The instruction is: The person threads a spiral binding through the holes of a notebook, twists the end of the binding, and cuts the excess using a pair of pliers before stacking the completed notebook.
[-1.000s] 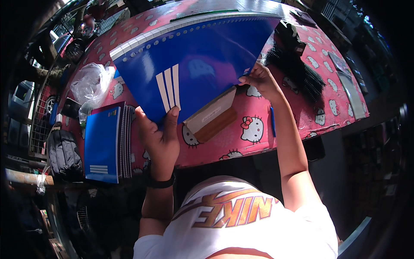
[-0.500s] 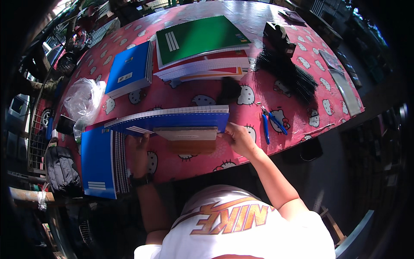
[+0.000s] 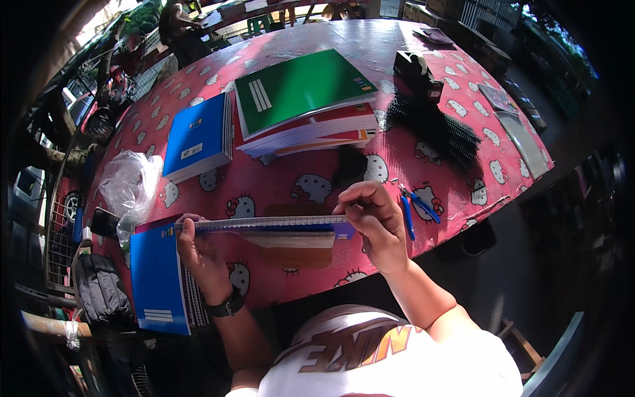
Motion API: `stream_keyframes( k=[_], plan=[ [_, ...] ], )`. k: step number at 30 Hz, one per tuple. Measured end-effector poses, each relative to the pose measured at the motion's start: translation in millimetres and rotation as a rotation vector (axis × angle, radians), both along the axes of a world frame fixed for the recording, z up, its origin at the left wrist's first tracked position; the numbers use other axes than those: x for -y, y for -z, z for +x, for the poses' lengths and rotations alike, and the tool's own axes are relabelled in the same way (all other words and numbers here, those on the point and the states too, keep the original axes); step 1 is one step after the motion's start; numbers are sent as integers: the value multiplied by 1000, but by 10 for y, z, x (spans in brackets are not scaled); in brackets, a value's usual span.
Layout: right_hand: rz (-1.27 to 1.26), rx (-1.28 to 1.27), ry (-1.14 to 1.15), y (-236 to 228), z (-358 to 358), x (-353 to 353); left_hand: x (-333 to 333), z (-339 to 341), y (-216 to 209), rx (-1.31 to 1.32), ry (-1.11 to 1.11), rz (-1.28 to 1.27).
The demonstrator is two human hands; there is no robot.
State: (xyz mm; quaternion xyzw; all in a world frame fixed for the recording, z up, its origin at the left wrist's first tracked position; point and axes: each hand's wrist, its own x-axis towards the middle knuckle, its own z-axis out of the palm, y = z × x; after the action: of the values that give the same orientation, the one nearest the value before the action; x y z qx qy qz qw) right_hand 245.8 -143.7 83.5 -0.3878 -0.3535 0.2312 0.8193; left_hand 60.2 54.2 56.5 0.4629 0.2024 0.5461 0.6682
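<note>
A blue-covered spiral notebook (image 3: 284,221) stands on edge between my hands, its page edges upward. My left hand (image 3: 205,264), with a dark watch at the wrist, grips its left end, thumb toward me. At the right end my right hand (image 3: 378,228) is closed on the notebook's upper corner, fingers curled. A grey-topped wooden block (image 3: 297,255) lies on the table on my side of the notebook, partly hidden by it. Beside my left hand rests a stack of blue spiral notebooks (image 3: 159,278).
A pink patterned cloth (image 3: 311,188) covers the table. Farther back are a blue notebook stack (image 3: 195,135), a green-topped stack (image 3: 307,89) and black binding coils (image 3: 436,129). Blue-handled pliers (image 3: 415,210) lie to the right, a clear plastic bag (image 3: 130,185) to the left.
The notebook has gone from leaning back with its blue cover showing to nearly upright, edge-on. My right hand has risen to its upper corner, and my left hand has moved up its left end.
</note>
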Motion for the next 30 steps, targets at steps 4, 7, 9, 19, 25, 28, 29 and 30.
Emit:
stream_keyframes(
  k=[4, 7, 9, 19, 25, 28, 29, 30],
  plan=[
    [-171, 371, 377, 313, 859, -92, 113, 19, -145, -75, -119, 114],
    [-835, 1026, 1025, 810, 2154, 187, 44, 118, -212, -128, 12, 65],
    [-1317, 1045, 1092, 1059, 2606, 339, 51, 135, -239, -119, -32, 136],
    [-1240, 1254, 899, 954, 2708, 364, 40, 35, -219, -149, -44, 139],
    [-903, 1120, 1046, 521, 2573, 581, 64, 120, -271, -88, -8, 30],
    [-892, 894, 815, -68, 2010, 602, 301, 55, -368, -243, -277, 305],
    [-807, 818, 722, -264, 1797, 661, 412, 96, -434, -352, -484, 498],
    [-727, 743, 637, -436, 1566, 744, 535, 171, -493, -456, -684, 690]
  ],
)
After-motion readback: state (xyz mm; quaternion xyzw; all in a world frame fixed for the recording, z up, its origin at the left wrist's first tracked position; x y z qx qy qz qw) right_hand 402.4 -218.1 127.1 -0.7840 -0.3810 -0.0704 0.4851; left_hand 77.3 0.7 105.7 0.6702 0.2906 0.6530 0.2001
